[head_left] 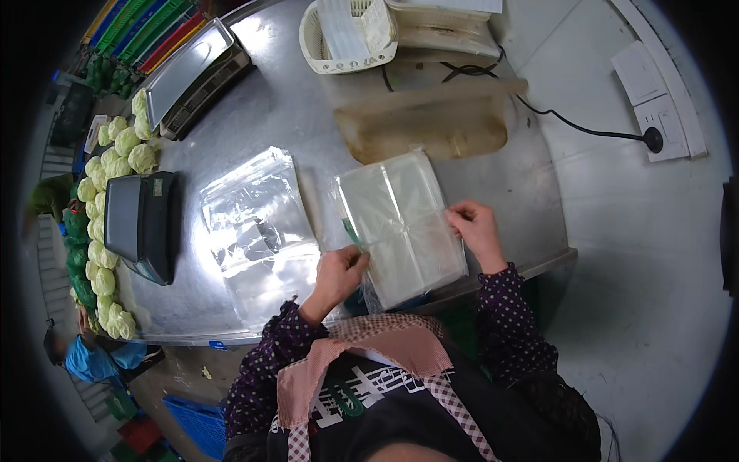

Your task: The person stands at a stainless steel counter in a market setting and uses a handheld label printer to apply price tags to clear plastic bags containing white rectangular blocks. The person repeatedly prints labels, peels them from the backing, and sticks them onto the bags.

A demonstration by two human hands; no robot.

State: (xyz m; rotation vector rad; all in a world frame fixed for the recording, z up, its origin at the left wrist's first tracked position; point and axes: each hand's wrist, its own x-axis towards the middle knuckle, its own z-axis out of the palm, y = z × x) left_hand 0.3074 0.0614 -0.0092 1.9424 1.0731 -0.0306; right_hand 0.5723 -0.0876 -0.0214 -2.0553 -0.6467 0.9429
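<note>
Two opposite edges of the film-wrapped plastic-bag pack [406, 231], frame centre: your left hand [337, 279] and right hand [477, 232] pinch them, presumably steadying it.

- Table [289, 108]: bare shiny metal, its rim bent by the lens.
- Cabbages [142, 159]: pale green, bunched along its left edge.
- Scale [185, 69]: flat-topped, at the far left, just beside some cabbages.
- Device [137, 219]: black, boxy, nearer than the scale.
- Bags [265, 223]: clear, flat, right of the device.
- Basket [339, 67]: white, at the far side.
- Tray [427, 127]: brownish, translucent, beyond the pack.
- Pack [400, 231]: clear-wrapped, across the near edge; whether it rests there is unclear.
</note>
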